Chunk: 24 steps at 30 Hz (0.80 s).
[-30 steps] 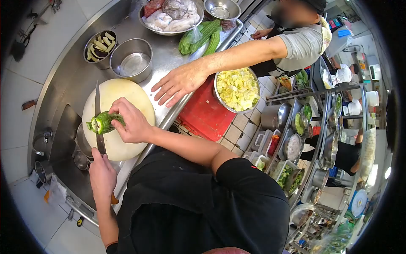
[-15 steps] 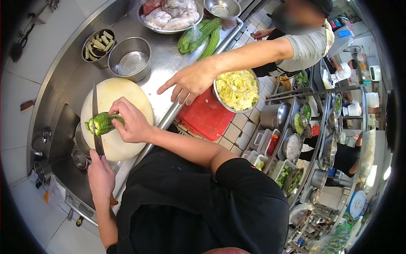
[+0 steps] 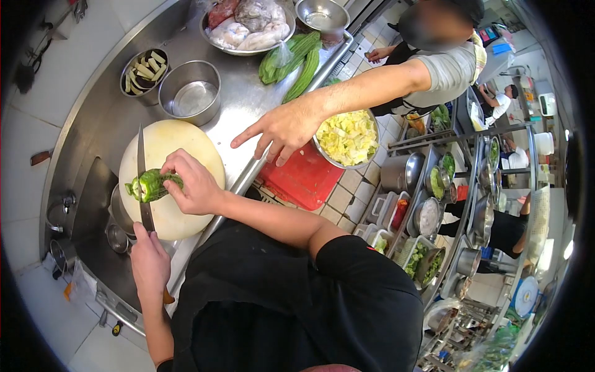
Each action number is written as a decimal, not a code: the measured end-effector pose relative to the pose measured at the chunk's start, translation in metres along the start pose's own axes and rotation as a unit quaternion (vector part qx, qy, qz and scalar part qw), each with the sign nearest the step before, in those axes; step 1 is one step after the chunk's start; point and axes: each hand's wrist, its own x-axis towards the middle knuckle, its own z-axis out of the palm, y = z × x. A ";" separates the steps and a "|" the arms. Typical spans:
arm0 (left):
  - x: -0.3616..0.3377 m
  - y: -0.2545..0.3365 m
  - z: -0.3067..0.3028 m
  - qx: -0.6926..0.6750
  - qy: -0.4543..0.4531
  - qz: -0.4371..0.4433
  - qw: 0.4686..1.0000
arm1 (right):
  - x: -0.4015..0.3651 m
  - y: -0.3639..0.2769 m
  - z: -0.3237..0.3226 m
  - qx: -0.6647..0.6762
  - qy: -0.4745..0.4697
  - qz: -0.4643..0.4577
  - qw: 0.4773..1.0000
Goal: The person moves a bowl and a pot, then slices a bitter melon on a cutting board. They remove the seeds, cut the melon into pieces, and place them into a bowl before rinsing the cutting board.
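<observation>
A ridged green gourd [image 3: 156, 184] lies toward 9 o'clock on the round cutting board [image 3: 186, 220], clamped in the right hand's [image 3: 193, 185] grip. The left hand's [image 3: 150, 260] grip is closed around the knife [image 3: 142, 162], blade across the gourd. Toward 12, a metal pot [image 3: 190, 93] sits on the desk [image 3: 238, 96].

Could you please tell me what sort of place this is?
Most likely a restaurant or other commercial kitchen: it has a steel counter with a large bowl of meat, a rack of food containers, and a round cutting board.
</observation>
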 end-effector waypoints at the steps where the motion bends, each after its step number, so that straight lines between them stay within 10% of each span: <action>1: 0.000 0.001 0.000 0.003 -0.002 -0.004 1.000 | 0.000 0.000 0.000 0.000 0.000 -0.001 1.000; 24: -0.001 -0.001 0.001 0.014 -0.005 -0.008 1.000 | -0.003 -0.002 -0.003 0.006 -0.003 0.016 1.000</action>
